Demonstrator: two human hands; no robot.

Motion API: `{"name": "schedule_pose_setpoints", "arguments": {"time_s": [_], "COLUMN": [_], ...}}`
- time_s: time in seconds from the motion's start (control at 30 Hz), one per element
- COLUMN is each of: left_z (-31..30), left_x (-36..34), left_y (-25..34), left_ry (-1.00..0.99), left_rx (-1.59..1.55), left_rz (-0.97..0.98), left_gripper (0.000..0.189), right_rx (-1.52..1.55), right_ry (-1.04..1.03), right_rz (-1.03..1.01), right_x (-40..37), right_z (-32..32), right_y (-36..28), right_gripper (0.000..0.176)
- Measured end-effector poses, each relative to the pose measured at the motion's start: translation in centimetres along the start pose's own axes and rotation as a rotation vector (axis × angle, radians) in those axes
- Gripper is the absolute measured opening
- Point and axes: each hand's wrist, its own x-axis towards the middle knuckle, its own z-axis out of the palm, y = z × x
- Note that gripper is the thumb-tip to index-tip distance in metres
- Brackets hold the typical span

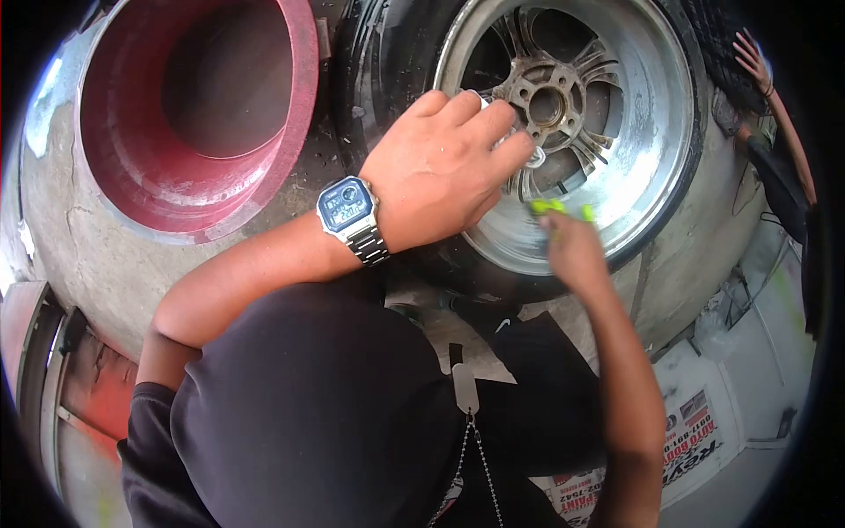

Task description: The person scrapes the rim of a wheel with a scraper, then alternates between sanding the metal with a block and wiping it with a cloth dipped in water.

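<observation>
A metal wheel rim with spokes and a central hub lies face up inside a black tyre. My left hand, with a digital watch on its wrist, is over the rim's left part. Its fingers are curled around a small whitish object, mostly hidden beneath them. At the rim's lower inner wall, my right hand is closed on a bright yellow-green brush-like item, blurred at its edges.
A red cylindrical ring stands at the upper left on the concrete floor. Another person's raised hand and arm show at the far right. Printed sheets lie at the lower right.
</observation>
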Motion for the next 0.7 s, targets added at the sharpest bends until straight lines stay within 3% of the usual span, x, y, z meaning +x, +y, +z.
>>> {"name": "schedule_pose_setpoints", "arguments": {"time_s": [0.07, 0.17, 0.23, 0.27, 0.37, 0.47, 0.6, 0.63, 0.7], "left_z": [-0.1, 0.0, 0.2, 0.2, 0.3, 0.3, 0.5, 0.6, 0.7], "left_x": [0.1, 0.3, 0.1, 0.0, 0.1, 0.4, -0.1, 0.0, 0.0], "left_y": [-0.3, -0.2, 0.1, 0.0, -0.1, -0.1, 0.1, -0.2, 0.3], "left_ry": [0.003, -0.019, -0.031, 0.004, 0.005, -0.005, 0.008, 0.022, -0.005], "left_rx": [0.022, 0.044, 0.034, 0.028, 0.045, 0.045, 0.038, 0.060, 0.039], "left_rz": [-0.005, -0.007, -0.008, 0.009, 0.025, -0.006, 0.014, 0.029, 0.018], "left_gripper": [0.046, 0.044, 0.043, 0.042, 0.041, 0.042, 0.044, 0.044, 0.043], "right_rx": [0.083, 0.279, 0.293, 0.063, -0.107, 0.261, -0.129, -0.125, 0.215], "right_ry": [0.062, 0.068, 0.120, 0.091, 0.038, 0.043, 0.147, 0.040, 0.042], "right_rz": [-0.088, -0.074, -0.168, -0.071, -0.088, -0.032, -0.281, -0.181, -0.144], "right_x": [1.0, -0.1, -0.5, -1.0, 0.4, 1.1, -0.5, -0.3, 0.6], "right_z": [0.5, 0.6, 0.8, 0.7, 0.4, 0.1, 0.2, -1.3, 1.1], "right_y": [0.3, -9.7, -5.4, -1.7, -0.4, -11.0, 3.2, 3.0, -1.7], "right_gripper": [0.026, 0.025, 0.023, 0.022, 0.024, 0.023, 0.028, 0.030, 0.024]}}
